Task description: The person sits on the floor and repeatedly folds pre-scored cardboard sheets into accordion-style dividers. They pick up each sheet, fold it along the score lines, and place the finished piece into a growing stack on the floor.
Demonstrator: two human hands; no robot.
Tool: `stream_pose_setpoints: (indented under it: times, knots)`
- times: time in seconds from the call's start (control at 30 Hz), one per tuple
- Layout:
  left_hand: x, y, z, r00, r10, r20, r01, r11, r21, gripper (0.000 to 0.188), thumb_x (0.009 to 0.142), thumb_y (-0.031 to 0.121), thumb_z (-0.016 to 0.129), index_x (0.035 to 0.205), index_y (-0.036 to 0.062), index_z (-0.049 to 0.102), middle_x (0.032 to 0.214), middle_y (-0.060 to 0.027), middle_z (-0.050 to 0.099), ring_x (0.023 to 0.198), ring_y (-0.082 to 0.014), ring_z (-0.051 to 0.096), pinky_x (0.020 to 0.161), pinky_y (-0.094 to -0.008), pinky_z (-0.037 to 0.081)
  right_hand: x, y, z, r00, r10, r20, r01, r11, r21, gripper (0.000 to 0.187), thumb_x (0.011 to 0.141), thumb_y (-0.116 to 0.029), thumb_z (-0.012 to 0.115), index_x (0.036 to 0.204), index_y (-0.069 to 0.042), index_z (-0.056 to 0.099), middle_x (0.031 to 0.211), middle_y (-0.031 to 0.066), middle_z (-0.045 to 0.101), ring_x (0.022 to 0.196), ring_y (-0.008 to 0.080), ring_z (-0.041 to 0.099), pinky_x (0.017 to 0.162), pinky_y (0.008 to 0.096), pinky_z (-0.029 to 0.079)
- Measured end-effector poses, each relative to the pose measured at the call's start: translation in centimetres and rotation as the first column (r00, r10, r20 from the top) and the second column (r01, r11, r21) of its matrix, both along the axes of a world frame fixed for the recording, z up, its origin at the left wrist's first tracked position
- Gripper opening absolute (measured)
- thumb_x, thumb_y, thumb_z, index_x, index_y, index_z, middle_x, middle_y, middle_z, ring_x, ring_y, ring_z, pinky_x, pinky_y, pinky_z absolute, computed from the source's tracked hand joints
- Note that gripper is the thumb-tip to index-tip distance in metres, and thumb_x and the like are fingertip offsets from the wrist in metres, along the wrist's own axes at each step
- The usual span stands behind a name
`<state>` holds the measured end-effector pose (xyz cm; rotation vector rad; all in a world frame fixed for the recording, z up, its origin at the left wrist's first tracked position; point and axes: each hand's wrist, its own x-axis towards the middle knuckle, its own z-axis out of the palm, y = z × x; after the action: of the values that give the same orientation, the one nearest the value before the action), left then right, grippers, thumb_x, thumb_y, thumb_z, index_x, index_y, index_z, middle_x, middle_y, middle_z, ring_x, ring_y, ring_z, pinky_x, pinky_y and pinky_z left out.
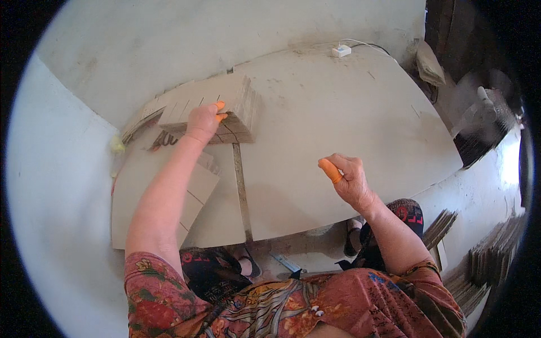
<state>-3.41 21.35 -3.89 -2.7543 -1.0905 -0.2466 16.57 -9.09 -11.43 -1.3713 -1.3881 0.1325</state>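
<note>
A thick stack of grey-brown cardboard sheets (228,89) lies on the left part of the table. At its near edge is my left hand (204,121), wearing orange finger covers on two fingertips. Those fingertips pinch the edge of a sheet at the top of the stack. My right hand (352,181) hovers over the near middle of the table, an orange cover on its thumb. Its fingers are curled in, and nothing shows between them. Below my left forearm lie flat cardboard pieces (198,187) with dark slits.
Scissors (164,139) lie left of the stack. A white power adapter (341,51) with a cable sits at the table's far edge. A whirring fan (483,112) stands beyond the right edge. More cardboard bundles (496,250) lean at the lower right. A seam (241,191) crosses the tabletop (315,124).
</note>
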Motion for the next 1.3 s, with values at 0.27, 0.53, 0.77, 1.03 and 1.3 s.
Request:
stream_pose_setpoints:
  times: [0.27, 0.53, 0.77, 1.03, 1.3]
  knots:
    - [-3.7, 1.0, 2.3, 0.836, 0.033, 0.547, 0.194, 0.915, -0.353, 0.027, 0.086, 0.018, 0.066, 0.109, 0.0030, 0.069, 0.094, -0.0128, 0.070, 0.086, -0.0168, 0.063, 0.078, -0.0298, 0.050, -1.5, 0.6, -1.1, 0.965, 0.106, -0.238, -0.144, 0.979, -0.147, 0.020, 0.094, -0.019, 0.059, 0.089, 0.000, 0.066, 0.081, 0.0132, 0.067, 0.066, 0.0229, 0.061, 0.058, 0.0322, 0.048]
    - [-3.9, -17.9, -4.9, 0.650, -0.591, 0.478, 0.703, 0.706, -0.082, 0.039, 0.090, 0.007, 0.053, 0.129, 0.0069, 0.056, 0.134, -0.0120, 0.051, 0.117, -0.0272, 0.054, 0.099, -0.0366, 0.046, -1.7, 0.5, 0.0, 0.217, 0.195, -0.956, -0.513, 0.856, 0.058, 0.040, 0.093, -0.020, 0.059, 0.127, 0.000, 0.050, 0.104, 0.0124, 0.066, 0.087, 0.0238, 0.067, 0.072, 0.0363, 0.057]
    - [-11.5, -20.9, -8.4, 0.874, -0.352, 0.335, 0.350, 0.934, 0.068, 0.058, 0.082, 0.020, 0.069, 0.135, 0.0051, 0.049, 0.139, -0.0177, 0.045, 0.128, -0.0374, 0.043, 0.106, -0.0454, 0.038, -3.7, -0.4, -0.7, 0.793, 0.038, -0.608, -0.178, 0.969, -0.172, 0.023, 0.090, -0.018, 0.063, 0.099, 0.004, 0.064, 0.084, 0.0087, 0.067, 0.077, 0.0185, 0.065, 0.065, 0.0334, 0.052]
    - [-24.7, -13.8, -11.1, 0.902, 0.427, 0.059, -0.422, 0.903, -0.085, 0.047, 0.076, 0.022, 0.072, 0.113, -0.0011, 0.056, 0.114, -0.0227, 0.057, 0.102, -0.0397, 0.056, 0.086, -0.0474, 0.047, -4.6, -0.9, 0.6, 0.994, 0.088, 0.059, -0.064, 0.943, -0.326, 0.019, 0.084, -0.014, 0.067, 0.079, 0.004, 0.063, 0.066, 0.0223, 0.060, 0.053, 0.0351, 0.055, 0.053, 0.0401, 0.043]
    - [-23.5, -10.4, -7.5, 0.904, 0.414, 0.111, -0.413, 0.910, -0.034, 0.017, 0.086, 0.018, 0.056, 0.082, 0.0019, 0.063, 0.082, -0.0213, 0.065, 0.076, -0.0412, 0.063, 0.067, -0.0481, 0.050, -5.0, -1.0, -0.2, 0.978, 0.112, -0.178, -0.143, 0.974, -0.176, 0.022, 0.091, -0.017, 0.063, 0.083, 0.004, 0.063, 0.058, 0.0146, 0.050, 0.056, 0.0139, 0.041, 0.051, 0.0333, 0.039]
